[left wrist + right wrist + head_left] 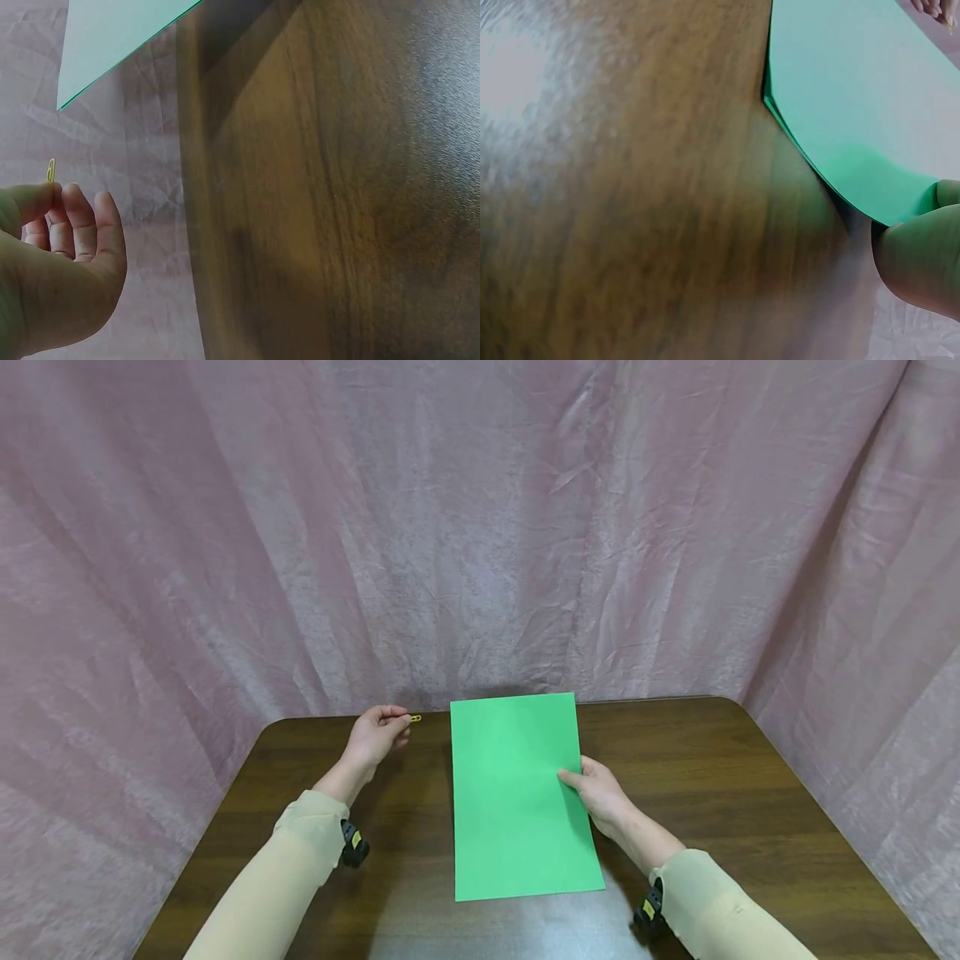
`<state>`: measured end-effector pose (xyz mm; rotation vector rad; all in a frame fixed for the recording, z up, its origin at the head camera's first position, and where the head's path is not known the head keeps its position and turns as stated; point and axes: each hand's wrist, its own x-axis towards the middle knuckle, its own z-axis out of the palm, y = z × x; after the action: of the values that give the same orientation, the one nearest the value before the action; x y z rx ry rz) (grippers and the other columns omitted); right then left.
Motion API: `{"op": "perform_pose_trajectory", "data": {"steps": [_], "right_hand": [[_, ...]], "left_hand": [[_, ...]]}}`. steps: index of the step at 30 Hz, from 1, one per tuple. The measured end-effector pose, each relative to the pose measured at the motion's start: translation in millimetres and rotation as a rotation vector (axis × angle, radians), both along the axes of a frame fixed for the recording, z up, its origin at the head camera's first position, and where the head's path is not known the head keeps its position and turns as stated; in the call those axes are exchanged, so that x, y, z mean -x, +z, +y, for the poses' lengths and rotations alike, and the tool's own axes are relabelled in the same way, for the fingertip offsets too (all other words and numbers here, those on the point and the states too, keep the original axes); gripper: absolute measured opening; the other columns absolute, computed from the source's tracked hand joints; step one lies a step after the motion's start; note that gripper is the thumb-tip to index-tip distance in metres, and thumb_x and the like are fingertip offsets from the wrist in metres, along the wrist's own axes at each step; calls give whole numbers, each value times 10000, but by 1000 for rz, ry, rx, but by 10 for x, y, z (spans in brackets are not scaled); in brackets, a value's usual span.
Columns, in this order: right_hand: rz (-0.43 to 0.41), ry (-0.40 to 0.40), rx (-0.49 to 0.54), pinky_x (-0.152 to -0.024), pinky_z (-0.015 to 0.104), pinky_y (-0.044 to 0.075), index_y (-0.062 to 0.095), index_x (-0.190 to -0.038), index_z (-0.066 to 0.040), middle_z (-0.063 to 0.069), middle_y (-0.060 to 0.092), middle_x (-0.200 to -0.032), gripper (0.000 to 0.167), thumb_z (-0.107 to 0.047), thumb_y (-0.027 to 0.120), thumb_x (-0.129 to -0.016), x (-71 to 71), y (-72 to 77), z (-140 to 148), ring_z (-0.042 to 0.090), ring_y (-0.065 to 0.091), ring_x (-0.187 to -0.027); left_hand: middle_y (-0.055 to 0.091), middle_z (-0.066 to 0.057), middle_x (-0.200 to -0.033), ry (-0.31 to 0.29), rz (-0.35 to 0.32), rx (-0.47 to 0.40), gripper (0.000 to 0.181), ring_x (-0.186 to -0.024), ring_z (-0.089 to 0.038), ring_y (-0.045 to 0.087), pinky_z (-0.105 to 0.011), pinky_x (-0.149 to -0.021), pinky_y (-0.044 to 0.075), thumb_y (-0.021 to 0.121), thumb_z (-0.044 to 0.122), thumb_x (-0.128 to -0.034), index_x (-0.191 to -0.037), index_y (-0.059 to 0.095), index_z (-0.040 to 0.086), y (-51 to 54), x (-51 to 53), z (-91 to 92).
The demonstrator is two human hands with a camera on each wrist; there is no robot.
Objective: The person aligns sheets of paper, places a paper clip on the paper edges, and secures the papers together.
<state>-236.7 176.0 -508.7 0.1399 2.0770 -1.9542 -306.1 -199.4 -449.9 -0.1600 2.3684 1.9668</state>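
Between the thumb and index finger of my left hand (pixel 378 735) is a small yellow paper clip (pixel 416 718). In the left wrist view the paper clip (pixel 51 170) sticks up from the fingertips, with the other fingers loosely bent. My right hand (pixel 600 792) pinches the right edge of a green sheet of paper (pixel 513 802), thumb on top and the other fingers hidden behind it. The sheet is held up over the table, long side toward me. A gap separates the paper clip from the sheet's upper left corner. In the right wrist view the paper (pixel 855 97) bows near the grip.
A brown wooden table (pixel 697 760) with rounded far corners lies under both hands. Pink curtains (pixel 480 527) hang behind the table and at its sides. A small dark wrist camera (pixel 355 843) sits at the left sleeve, another wrist camera (pixel 648 908) at the right.
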Motion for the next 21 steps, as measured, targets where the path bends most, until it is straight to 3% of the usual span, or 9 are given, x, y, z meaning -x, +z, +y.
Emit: {"op": "perform_pose_trajectory", "data": {"steps": [7,15,21], "right_hand": [[8,4,1,-792,336,594,500,-1473,36,126,725,-1175,412,-152,506,-1107,-3,34,-10,155,717,-912],[12,17,3,-791,334,595,496,-1473,39,119,724,-1162,411,-156,497,-1111,-6,71,-18,151,714,-912],[13,25,4,-790,333,595,499,-1468,39,104,728,-1142,408,-159,499,-1111,-6,86,-28,149,714,-909]], "left_hand": [[670,-15,-1052,0,13,3,322,-923,-132,665,-460,-1016,581,613,118,-1060,-1332,565,-46,27,29,39],[669,-64,-1114,-9,18,7,311,-1023,-233,663,-410,-960,599,608,122,-1066,-1330,568,-38,34,33,109],[677,-2,-986,3,27,-10,332,-862,-102,650,-505,-1039,561,618,100,-1055,-1329,563,-79,13,61,158]]}}
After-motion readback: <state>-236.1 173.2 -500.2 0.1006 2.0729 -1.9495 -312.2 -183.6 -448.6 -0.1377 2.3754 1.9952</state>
